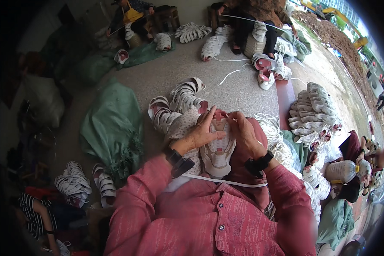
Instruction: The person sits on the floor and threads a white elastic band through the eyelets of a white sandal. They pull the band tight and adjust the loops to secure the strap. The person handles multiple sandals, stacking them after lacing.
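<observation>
On my lap lies a beige and white shoe upper [218, 164] with mesh panels and small pinkish-red tabs, its toe toward me. My left hand [202, 133] grips its left side, thumb lying across the mesh and fingers stretched up to the far edge. At the far right edge of the upper, my right hand [245, 135] has its fingers bent and pinched together; whether a lace is between them is too small to tell. A white lace [226, 182] runs across my lap just below the toe.
Stacked white shoe uppers [313, 112] stand at right, beside bundled white laces [272, 130]. More nested uppers [187, 91] sit ahead of my knees. A green sack [114, 117] lies at left. Other people work around, one in a yellow apron [133, 15]. A plastic jug [340, 171] is at far right.
</observation>
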`<state>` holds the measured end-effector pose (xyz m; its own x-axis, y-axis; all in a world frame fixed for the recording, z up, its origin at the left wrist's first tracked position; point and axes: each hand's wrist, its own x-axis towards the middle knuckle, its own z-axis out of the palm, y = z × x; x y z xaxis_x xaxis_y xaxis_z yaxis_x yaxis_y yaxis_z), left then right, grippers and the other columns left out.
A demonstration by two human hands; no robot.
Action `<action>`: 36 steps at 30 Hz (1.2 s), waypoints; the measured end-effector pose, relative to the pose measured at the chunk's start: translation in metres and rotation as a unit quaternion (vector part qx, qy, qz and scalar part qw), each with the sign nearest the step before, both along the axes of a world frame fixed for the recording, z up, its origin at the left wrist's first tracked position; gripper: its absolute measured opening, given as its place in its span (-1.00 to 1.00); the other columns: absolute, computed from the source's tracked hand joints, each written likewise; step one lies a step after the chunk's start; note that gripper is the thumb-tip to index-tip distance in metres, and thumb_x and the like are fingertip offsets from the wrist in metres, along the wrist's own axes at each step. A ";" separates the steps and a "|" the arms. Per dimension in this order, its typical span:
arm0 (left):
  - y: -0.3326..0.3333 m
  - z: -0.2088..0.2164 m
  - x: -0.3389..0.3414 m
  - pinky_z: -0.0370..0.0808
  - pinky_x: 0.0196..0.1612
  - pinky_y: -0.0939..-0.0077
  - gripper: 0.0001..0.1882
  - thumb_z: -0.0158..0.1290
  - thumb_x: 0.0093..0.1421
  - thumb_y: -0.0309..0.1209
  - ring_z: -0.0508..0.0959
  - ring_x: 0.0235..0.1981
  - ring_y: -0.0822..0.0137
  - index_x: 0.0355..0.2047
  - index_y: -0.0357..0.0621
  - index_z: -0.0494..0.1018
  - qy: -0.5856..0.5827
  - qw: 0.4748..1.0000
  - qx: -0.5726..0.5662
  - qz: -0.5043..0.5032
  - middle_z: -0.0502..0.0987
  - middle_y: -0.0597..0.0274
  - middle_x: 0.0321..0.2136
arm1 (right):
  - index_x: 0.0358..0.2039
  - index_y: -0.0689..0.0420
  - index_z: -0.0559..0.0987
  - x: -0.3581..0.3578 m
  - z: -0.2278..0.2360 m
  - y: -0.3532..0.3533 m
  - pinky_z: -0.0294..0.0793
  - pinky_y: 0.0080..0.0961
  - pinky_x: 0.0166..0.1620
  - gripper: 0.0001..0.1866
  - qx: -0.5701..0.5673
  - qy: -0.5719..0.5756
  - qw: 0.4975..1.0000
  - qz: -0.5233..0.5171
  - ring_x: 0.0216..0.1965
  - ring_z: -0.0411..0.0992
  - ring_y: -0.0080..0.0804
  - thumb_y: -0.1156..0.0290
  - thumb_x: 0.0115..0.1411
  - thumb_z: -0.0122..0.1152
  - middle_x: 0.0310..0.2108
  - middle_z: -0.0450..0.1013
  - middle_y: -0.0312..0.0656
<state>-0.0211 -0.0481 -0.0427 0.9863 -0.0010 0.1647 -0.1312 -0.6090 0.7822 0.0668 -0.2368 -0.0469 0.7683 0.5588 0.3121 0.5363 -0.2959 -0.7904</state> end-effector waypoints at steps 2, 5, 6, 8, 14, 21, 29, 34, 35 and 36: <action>0.000 -0.013 0.008 0.10 0.38 0.15 0.16 0.36 0.00 -0.09 0.14 0.36 -0.13 0.43 -0.23 -0.12 0.024 0.999 -0.028 0.022 0.13 -0.25 0.32 | -0.11 0.13 0.43 0.004 -0.011 0.020 0.48 -0.17 -0.20 -0.81 -0.035 -0.018 0.999 -0.030 -0.23 0.53 0.08 0.34 0.33 0.10 -0.22 0.51 0.03; 0.007 -0.023 0.019 0.12 0.38 0.18 0.15 0.36 -0.02 -0.12 0.16 0.36 -0.10 0.42 -0.24 -0.09 0.041 0.996 -0.069 0.037 0.14 -0.23 0.32 | -0.11 0.11 0.43 0.011 -0.018 0.034 0.48 -0.14 -0.15 -0.81 -0.068 -0.011 0.997 -0.044 -0.14 0.52 0.13 0.31 0.34 0.09 -0.23 0.54 0.07; 0.005 -0.019 0.020 0.12 0.38 0.19 0.15 0.36 -0.02 -0.13 0.16 0.36 -0.08 0.42 -0.25 -0.08 0.054 0.996 -0.054 0.055 0.14 -0.23 0.33 | -0.12 0.11 0.43 0.016 -0.018 0.036 0.48 -0.14 -0.14 -0.81 -0.075 -0.011 0.996 -0.040 -0.14 0.52 0.14 0.30 0.35 0.08 -0.22 0.54 0.07; 0.005 -0.019 0.019 0.11 0.38 0.20 0.15 0.36 -0.03 -0.12 0.15 0.36 -0.08 0.42 -0.25 -0.08 0.050 0.996 -0.048 0.049 0.14 -0.23 0.33 | -0.11 0.12 0.43 0.023 -0.018 0.037 0.48 -0.16 -0.14 -0.80 -0.070 -0.022 0.997 -0.026 -0.16 0.52 0.10 0.30 0.35 0.08 -0.23 0.54 0.06; 0.003 -0.012 0.009 0.17 0.36 0.28 0.01 0.32 0.11 -0.17 0.24 0.33 0.08 0.39 -0.32 -0.01 0.001 0.994 -0.096 0.044 0.25 -0.11 0.27 | -0.12 0.17 0.46 0.026 -0.018 0.010 0.49 -0.40 -0.26 -0.81 0.015 0.118 0.992 0.049 -0.33 0.52 -0.35 0.34 0.36 0.12 -0.31 0.52 -0.14; 0.018 0.028 -0.045 0.44 0.08 0.57 -0.68 0.17 0.25 -0.43 0.56 -0.02 0.34 -0.02 -0.30 0.52 0.005 0.891 -0.450 0.060 0.56 0.13 -0.04 | -0.27 0.22 0.58 -0.025 0.014 -0.063 0.45 -0.52 -0.33 -0.92 0.027 0.119 0.987 0.107 -0.40 0.46 -0.48 0.57 0.20 0.26 -0.40 0.45 -0.26; -0.017 0.004 -0.057 0.41 -0.25 0.57 -0.80 0.29 0.13 -0.41 0.41 -0.34 0.49 -0.21 -0.13 0.63 -0.016 0.997 -0.080 0.013 0.35 0.39 -0.38 | -0.33 0.18 0.56 -0.061 -0.004 -0.042 0.52 -0.29 -0.29 -0.91 -0.022 -0.033 0.995 0.087 -0.34 0.52 -0.07 0.48 0.15 0.26 -0.35 0.48 -0.09; -0.019 -0.004 -0.057 0.39 -0.28 0.56 -0.79 0.33 0.09 -0.39 0.37 -0.35 0.46 -0.27 -0.13 0.61 -0.027 0.999 -0.031 0.000 0.26 0.35 -0.37 | -0.34 0.16 0.53 -0.060 -0.003 -0.042 0.52 -0.22 -0.33 -0.91 -0.087 -0.161 0.974 0.130 -0.38 0.50 -0.06 0.44 0.16 0.21 -0.38 0.42 -0.11; -0.019 -0.003 -0.057 0.39 -0.29 0.56 -0.79 0.33 0.09 -0.39 0.37 -0.35 0.45 -0.28 -0.13 0.60 -0.029 0.999 -0.029 0.000 0.25 0.36 -0.36 | -0.34 0.16 0.52 -0.060 -0.003 -0.041 0.51 -0.22 -0.34 -0.91 -0.087 -0.173 0.971 0.139 -0.39 0.50 -0.06 0.45 0.15 0.21 -0.39 0.41 -0.11; -0.019 -0.004 -0.056 0.39 -0.28 0.56 -0.80 0.33 0.09 -0.39 0.36 -0.35 0.45 -0.28 -0.13 0.60 -0.021 0.999 -0.042 -0.002 0.25 0.35 -0.37 | -0.34 0.16 0.51 -0.059 -0.002 -0.041 0.51 -0.21 -0.35 -0.91 -0.086 -0.187 0.967 0.148 -0.40 0.49 -0.06 0.45 0.15 0.21 -0.39 0.41 -0.11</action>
